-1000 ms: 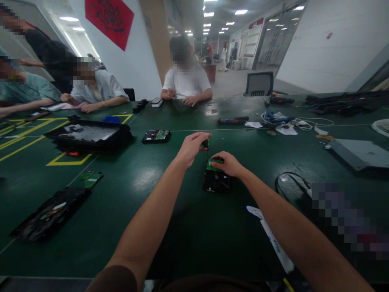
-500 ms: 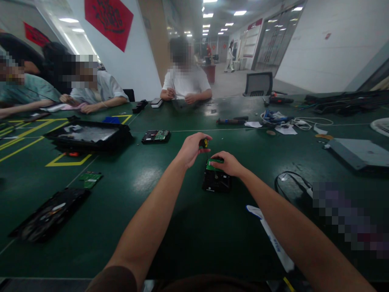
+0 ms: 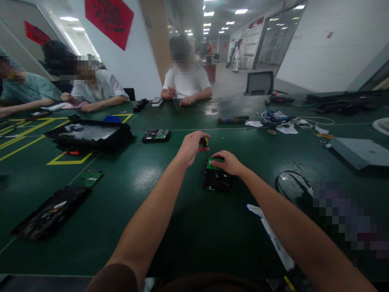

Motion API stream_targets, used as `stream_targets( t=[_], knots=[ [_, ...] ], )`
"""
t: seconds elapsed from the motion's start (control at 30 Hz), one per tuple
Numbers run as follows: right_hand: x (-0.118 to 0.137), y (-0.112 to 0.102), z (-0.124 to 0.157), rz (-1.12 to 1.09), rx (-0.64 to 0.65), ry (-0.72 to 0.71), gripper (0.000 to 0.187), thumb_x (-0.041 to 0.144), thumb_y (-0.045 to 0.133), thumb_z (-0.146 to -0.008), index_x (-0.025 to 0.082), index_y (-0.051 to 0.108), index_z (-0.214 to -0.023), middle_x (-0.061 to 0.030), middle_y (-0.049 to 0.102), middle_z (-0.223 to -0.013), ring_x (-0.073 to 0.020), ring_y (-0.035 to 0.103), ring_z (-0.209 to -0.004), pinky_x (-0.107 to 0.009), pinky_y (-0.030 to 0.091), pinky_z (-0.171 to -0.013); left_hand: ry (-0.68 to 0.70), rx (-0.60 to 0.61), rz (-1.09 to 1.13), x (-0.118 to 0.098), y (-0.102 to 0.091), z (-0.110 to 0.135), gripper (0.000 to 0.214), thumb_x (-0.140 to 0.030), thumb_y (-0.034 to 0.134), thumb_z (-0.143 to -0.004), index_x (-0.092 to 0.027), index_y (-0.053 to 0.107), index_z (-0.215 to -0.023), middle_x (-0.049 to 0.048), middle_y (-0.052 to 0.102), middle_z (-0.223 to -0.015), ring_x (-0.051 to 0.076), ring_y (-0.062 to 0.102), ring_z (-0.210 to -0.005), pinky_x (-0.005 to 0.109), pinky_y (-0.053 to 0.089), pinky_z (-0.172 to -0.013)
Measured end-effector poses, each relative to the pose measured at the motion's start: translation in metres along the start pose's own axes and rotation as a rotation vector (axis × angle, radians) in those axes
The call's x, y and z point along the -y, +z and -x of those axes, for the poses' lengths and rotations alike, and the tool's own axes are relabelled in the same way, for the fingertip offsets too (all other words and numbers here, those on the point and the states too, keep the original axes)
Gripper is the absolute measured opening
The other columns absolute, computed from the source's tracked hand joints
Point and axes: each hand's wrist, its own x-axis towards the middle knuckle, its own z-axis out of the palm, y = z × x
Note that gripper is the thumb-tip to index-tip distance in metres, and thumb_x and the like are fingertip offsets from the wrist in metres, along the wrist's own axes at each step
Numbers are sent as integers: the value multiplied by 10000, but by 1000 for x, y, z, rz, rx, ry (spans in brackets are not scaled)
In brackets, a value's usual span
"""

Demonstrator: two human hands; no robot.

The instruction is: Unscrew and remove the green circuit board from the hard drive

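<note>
A black hard drive lies on the green table in front of me, a green circuit board at its far end. My right hand rests over the drive's far right side, fingers on the board, steadying or gripping its edge. Above the far left corner, my left hand is closed around the black and yellow handle of a screwdriver. The screwdriver points down toward the board; its thin shaft barely shows, and whether the tip touches a screw I cannot tell.
Another hard drive lies ahead to the left, near a black tray-like casing. At left are a loose circuit board and a dark opened part. Cables and a grey metal box are at right. A person sits opposite.
My hands, the screwdriver and the hard drive hold almost the same positions. The view has shifted slightly, and the person opposite has lowered one hand toward the table.
</note>
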Motion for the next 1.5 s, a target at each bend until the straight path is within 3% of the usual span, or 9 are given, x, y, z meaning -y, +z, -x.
stream_targets(
  t=[0.1, 0.33, 0.53, 0.77, 1.0, 1.13, 1.3, 1.5],
  knots=[
    [1, 0, 0, -8, -3, 4, 329, 480, 726, -916, 243, 765, -1140, -83, 740, -1158, -253, 675, -1050, -387, 520, -904, 13, -27, -58, -3, 0, 2, 215, -314, 636, -818, -124, 735, -822, 120, 665, -982, 187, 602, -849, 270, 576, -616],
    [1, 0, 0, -25, -11, 10, 297, 456, 740, -908, 252, 769, -1122, -77, 739, -1155, -252, 672, -1053, -399, 516, -922, -37, 7, 80, -2, 2, 3, 159, -280, 653, -816, -138, 654, -887, 106, 694, -857, 211, 666, -807, 383, 621, -703],
    [2, -1, 1, -18, 7, 13, 318, 471, 722, -918, 255, 763, -1148, -79, 732, -1168, -254, 671, -1056, -397, 523, -900, 17, -19, -17, 2, -1, -2, 199, -308, 650, -804, -124, 724, -814, 124, 688, -981, 201, 625, -876, 286, 584, -642],
    [-2, 3, 0, -15, -29, -5, 309, 465, 743, -901, 248, 765, -1120, -73, 743, -1122, -246, 675, -1038, -385, 516, -916, 45, -17, -76, 0, 1, 0, 211, -364, 737, -818, -155, 757, -840, 92, 674, -992, 187, 606, -906, 263, 580, -661],
    [-1, 2, 0, -15, -19, 9, 320, 479, 735, -905, 258, 768, -1135, -70, 743, -1132, -245, 676, -1035, -383, 517, -907, -36, 16, 39, -1, 2, 3, 170, -317, 706, -863, -169, 679, -943, 95, 692, -950, 206, 653, -863, 354, 619, -682],
    [0, 1, 1, -23, -19, 16, 312, 471, 738, -903, 257, 770, -1128, -72, 740, -1143, -244, 673, -1033, -387, 516, -907, -80, 14, 140, 0, 2, 2, 123, -266, 660, -853, -146, 648, -876, 110, 713, -910, 210, 679, -867, 400, 625, -771],
    [2, -1, 1, -30, -1, 14, 327, 473, 731, -909, 247, 763, -1143, -80, 735, -1156, -251, 672, -1041, -394, 517, -900, -51, 5, 113, -1, 0, 1, 153, -269, 651, -816, -126, 704, -821, 93, 663, -880, 186, 624, -836, 368, 624, -750],
    [1, -1, 2, -25, -1, 26, 338, 495, 721, -913, 258, 761, -1152, -75, 727, -1167, -246, 665, -1059, -398, 512, -922, -44, 32, 93, -1, 0, 3, 181, -289, 650, -828, -141, 682, -929, 89, 684, -839, 203, 665, -825, 392, 620, -744]
  ],
)
